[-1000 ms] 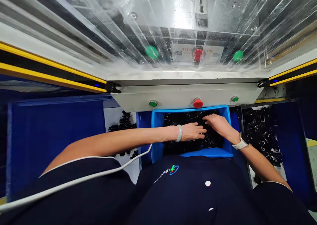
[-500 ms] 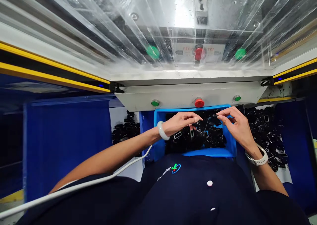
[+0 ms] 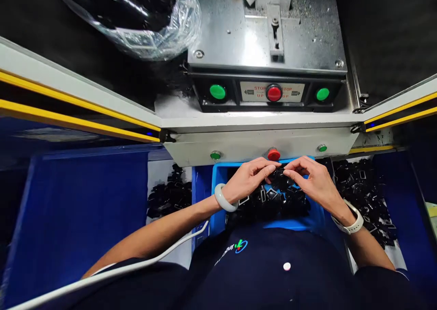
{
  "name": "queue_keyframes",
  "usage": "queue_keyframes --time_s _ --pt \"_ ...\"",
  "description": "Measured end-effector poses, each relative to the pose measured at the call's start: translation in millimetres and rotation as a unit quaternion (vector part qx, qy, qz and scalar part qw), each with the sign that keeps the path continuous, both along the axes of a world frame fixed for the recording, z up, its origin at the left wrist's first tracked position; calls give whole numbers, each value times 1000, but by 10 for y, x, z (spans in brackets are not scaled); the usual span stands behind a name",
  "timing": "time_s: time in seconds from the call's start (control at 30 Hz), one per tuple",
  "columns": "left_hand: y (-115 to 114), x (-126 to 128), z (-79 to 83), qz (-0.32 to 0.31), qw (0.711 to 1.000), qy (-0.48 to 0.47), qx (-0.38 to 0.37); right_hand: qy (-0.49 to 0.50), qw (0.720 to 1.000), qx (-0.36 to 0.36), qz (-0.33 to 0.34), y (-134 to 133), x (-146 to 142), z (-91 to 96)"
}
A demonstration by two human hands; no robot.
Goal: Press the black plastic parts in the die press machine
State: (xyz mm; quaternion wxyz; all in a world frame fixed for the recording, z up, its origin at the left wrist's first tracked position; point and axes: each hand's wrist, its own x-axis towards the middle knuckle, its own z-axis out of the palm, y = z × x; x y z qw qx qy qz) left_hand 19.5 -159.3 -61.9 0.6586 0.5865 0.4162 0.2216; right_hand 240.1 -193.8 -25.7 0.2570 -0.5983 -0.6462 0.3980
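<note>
My left hand (image 3: 251, 177), with a pale bangle at the wrist, is over a blue bin (image 3: 218, 196). Its thumb and fingers are pinched together. My right hand (image 3: 316, 180), wearing a light watch, faces it with thumb and forefinger pinched. The fingertips almost meet at a small black plastic part (image 3: 280, 168), which both hands seem to hold; its shape is mostly hidden. Below them, glossy black plastic parts (image 3: 269, 205) fill much of the bin, some showing rectangular openings.
Ahead stands a machine with a metal plate (image 3: 235, 41), green buttons (image 3: 217, 91) and a red stop button (image 3: 273, 92). A clear bag (image 3: 150, 43) of black parts lies left of it. Piles of black parts (image 3: 362, 191) flank the bin. A white cable (image 3: 136, 268) crosses my left side.
The clear sheet that covered the machine is out of sight, leaving its plate and buttons uncovered. My right hand has moved left, and the fingertips have come together. The view has shifted slightly.
</note>
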Motion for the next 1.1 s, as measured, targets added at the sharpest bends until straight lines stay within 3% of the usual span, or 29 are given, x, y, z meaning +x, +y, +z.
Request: queue_keyframes --time_s 0.13,0.3,0.37,0.47,0.53,0.6,0.67,0.7,0.73,0.8,0.9,1.0,1.1 --pt "175 28 117 25 992 29 121 -6 999 37 4 224 -28 101" --pt "687 -58 504 93 966 10 240 13 991 127 26 827 -34 515" --pt "963 -106 659 148 952 -3 267 -20 975 220 7 1261 -83 703" --pt "1442 -135 793 229 925 -14 302 -100 935 337 -48 2159 -262 872" --pt "1787 -121 827 269 906 -30 324 -150 922 337 -116 2822 -416 898" --pt "2130 -95 851 301 895 -41 327 -187 928 274 -167 3377 -541 895" --pt "2458 -76 884 334 893 -23 300 -201 939 230 -161 3674 -591 914" --pt "2616 -71 905 347 894 -7 285 -196 942 234 -136 3695 -581 941" --pt "2771 -67 927 355 894 6 275 -188 943 254 -103 3626 -547 978" --pt "3073 -49 961 355 894 18 273 -172 935 309 -37 3246 -406 1067" --pt "3497 62 956 333 901 29 276 -214 919 331 24 2299 -17 1140" --pt "3809 282 873 297 909 38 291 -327 899 284 67 1303 517 1047" --pt "3900 464 798 261 881 21 393 -472 848 229 75 541 992 844"
